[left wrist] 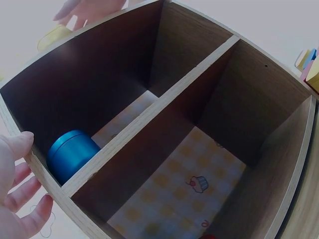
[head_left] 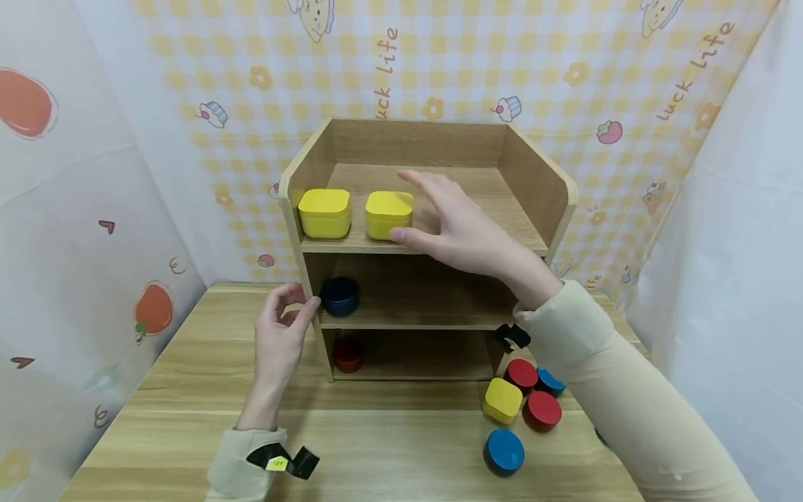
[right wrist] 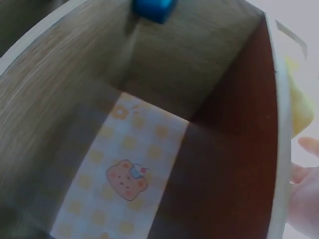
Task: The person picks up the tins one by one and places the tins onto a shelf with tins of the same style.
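A small wooden shelf unit [head_left: 433, 325] stands on the table. Two yellow lidded boxes sit on its top level: the left box [head_left: 325, 215] by the side wall, the right box [head_left: 387, 216] beside it. My right hand [head_left: 467, 230] is at that second box, fingers spread and thumb by its lower front corner. At the unit's left side, my left hand [head_left: 285, 331] has its thumb at the front edge and its fingers loosely bent outside. Just inside, a blue round tin [left wrist: 75, 155] stands on the middle level. A red round tin [head_left: 348, 354] is in the dim bottom level.
Right of the unit, on the table, are a yellow box [head_left: 502, 400], a blue tin [head_left: 505, 452], red tins [head_left: 542, 410] and another blue tin [head_left: 551, 383] partly hidden. A patterned cloth [head_left: 439, 63] hangs behind, with white curtains at both sides.
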`<state>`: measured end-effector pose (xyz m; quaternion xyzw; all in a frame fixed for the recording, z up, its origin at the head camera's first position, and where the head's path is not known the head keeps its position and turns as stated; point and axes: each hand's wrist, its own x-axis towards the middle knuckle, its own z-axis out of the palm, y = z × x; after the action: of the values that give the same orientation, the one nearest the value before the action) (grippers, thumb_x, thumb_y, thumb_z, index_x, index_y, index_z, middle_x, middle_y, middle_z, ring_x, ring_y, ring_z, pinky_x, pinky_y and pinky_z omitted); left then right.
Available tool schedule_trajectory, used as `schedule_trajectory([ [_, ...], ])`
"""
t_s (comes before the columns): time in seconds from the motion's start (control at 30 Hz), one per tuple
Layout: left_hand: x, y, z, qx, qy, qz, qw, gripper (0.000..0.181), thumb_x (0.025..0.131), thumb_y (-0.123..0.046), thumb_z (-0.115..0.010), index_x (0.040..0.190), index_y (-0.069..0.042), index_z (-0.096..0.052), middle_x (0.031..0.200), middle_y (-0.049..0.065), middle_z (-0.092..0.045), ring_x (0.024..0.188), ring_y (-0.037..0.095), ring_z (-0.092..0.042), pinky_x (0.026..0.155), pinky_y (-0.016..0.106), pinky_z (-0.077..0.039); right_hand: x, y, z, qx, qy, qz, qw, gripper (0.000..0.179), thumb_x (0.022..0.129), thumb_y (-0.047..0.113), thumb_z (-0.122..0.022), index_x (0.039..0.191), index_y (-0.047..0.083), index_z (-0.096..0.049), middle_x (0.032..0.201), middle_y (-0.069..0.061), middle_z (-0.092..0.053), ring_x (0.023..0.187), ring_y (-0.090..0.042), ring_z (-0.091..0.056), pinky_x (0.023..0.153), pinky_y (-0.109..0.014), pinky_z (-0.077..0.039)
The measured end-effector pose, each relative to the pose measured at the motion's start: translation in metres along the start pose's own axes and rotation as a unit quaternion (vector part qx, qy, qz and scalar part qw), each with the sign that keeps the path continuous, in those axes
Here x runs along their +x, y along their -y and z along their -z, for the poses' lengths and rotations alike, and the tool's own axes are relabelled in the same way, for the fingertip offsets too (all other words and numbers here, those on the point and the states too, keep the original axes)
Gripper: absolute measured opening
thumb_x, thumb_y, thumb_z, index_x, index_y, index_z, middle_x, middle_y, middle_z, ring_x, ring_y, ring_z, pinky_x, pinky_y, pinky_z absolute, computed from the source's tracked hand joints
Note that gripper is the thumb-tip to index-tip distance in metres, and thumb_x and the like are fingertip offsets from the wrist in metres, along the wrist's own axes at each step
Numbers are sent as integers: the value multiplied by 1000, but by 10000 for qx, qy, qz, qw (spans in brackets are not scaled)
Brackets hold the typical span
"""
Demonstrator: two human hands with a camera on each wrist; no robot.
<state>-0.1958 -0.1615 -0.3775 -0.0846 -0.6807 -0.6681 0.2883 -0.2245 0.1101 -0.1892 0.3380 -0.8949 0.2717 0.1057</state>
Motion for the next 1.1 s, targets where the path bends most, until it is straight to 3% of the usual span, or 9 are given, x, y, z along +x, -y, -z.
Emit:
schedule_trajectory([
  [0.17,-1,0,0,-35,49,-58,10000,29,89,0,-70,113,5,-56,98,4,-57,94,16,-57,72,19,-51,-18,2,8,165,-402,76,9990,74,91,45,-67,152,21,-32,153,2,-31,140,-12,-24,112,-45,-28],
  [0.33,-1,1,-1,-71,45,-63,9999,29,89,1,-70,114,6,-56,99,4,-57,93,16,-57,71,19,-51,-42,4,14,16,-939,451,9946,67,92,34,-69,149,18,-38,151,1,-34,138,-14,-29,108,-45,-33],
  [0.47,0,0,-1,-91,67,-26,9999,29,89,0,-70,114,4,-56,100,5,-57,92,17,-57,70,19,-51,-66,3,18,132,-1276,520,9904,60,92,23,-71,146,18,-45,151,3,-35,137,-14,-32,104,-47,-36],
  [0.6,0,-2,0,-25,42,26,10000,28,89,0,-70,114,3,-57,100,4,-57,90,17,-57,70,19,-51,-94,1,21,420,-1521,443,9865,58,89,8,-72,142,18,-51,151,7,-35,134,-13,-37,102,-36,-40],
  [0.73,0,-5,1,15,44,-38,10000,28,90,0,-69,115,4,-56,100,4,-57,93,17,-57,71,19,-51,-122,-4,24,818,-1861,705,9766,58,83,-8,-71,137,7,-55,148,-3,-42,126,-20,-45,100,-26,-40],
  [0.9,0,-6,0,-8,62,-121,9999,28,90,1,-69,114,6,-56,99,4,-56,94,16,-56,72,19,-50,-155,-23,22,1612,-2202,1208,9544,43,84,-12,-66,125,-14,-54,138,-25,-47,123,-30,-48,100,-27,-41],
  [1.1,0,-4,0,-13,7,-103,9999,29,89,2,-70,113,6,-56,99,4,-57,93,16,-56,72,19,-50,-193,-51,17,2456,-2332,933,9363,40,85,-20,-58,124,-19,-51,136,-29,-46,122,-30,-48,100,-24,-41],
])
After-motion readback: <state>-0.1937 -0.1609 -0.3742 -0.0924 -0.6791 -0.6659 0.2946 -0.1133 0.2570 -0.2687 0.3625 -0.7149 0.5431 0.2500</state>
